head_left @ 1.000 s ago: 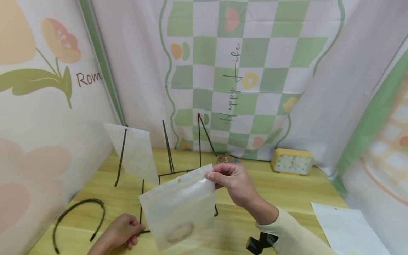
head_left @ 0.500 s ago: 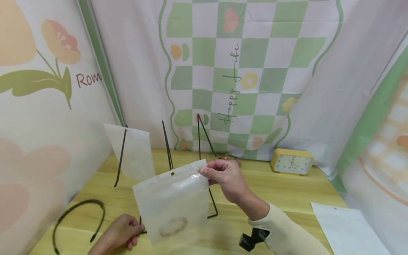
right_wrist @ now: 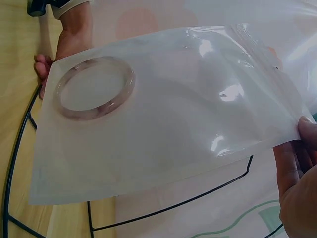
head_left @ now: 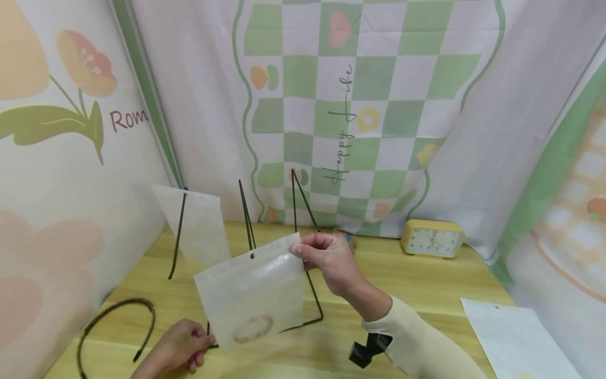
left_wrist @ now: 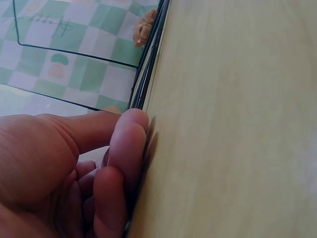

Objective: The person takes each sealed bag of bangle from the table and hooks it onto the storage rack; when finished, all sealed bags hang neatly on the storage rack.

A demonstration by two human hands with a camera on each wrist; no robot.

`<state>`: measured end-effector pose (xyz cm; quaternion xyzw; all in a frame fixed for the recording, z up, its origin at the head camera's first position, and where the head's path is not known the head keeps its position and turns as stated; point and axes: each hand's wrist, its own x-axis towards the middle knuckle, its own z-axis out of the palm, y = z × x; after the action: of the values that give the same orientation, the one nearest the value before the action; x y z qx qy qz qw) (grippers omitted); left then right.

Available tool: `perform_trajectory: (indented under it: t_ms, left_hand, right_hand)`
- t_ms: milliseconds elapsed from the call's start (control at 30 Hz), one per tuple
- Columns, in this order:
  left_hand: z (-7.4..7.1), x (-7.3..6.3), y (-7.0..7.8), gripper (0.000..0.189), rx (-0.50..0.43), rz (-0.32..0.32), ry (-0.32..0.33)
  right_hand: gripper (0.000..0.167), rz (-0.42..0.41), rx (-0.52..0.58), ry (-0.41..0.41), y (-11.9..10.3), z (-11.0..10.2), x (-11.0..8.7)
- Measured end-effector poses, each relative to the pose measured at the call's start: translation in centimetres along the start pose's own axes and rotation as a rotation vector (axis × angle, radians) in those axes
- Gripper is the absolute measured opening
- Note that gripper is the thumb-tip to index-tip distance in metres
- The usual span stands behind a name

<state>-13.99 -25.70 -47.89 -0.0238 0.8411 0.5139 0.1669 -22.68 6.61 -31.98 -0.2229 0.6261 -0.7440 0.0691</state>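
My right hand (head_left: 326, 258) pinches the upper right corner of a translucent zip bag (head_left: 251, 295) between thumb and fingers. A pinkish bangle (right_wrist: 96, 111) shows inside the bag, near its bottom. The bag hangs tilted in front of a black wire display stand (head_left: 294, 200) and covers part of it. Its punched hole sits by a prong of the stand; whether the prong passes through I cannot tell. Low on the table, my left hand (head_left: 180, 342) pinches the stand's base wire (left_wrist: 143, 84). Another translucent bag (head_left: 203, 226) hangs on the stand's left prong.
A dark braided headband (head_left: 153, 316) lies at the front left of the wooden table (head_left: 388, 295). Toward the back right stands a yellow alarm clock (head_left: 433, 239). A white bag with a hole (head_left: 516, 337) lies at the right edge. Something brown (left_wrist: 143, 29) sits behind the stand.
My right hand has carried the bag with the bangle left and slightly up, toward the stand's middle prong. My left hand has stayed on the base wire.
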Motion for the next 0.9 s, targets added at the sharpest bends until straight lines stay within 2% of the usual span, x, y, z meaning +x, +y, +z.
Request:
perform_trajectory:
  t_ms: [267, 500, 900]
  left_hand:
    - [0.1, 0.0, 0.1, 0.022, -0.003, 0.008, 0.011]
    - [0.0, -0.1, 0.0, 0.025, 0.003, 0.014, 0.009]
    - [0.0, 0.0, -0.1, 0.027, -0.016, 0.018, -0.015]
  right_hand:
    - [0.022, -0.012, 0.015, -0.012, 0.5, 0.1, 0.2]
    - [0.016, 0.014, -0.031, 0.03, 0.7, 0.1, 0.6]
    - [0.012, 0.064, -0.037, 0.1, 1.3, 0.2, 2.2]
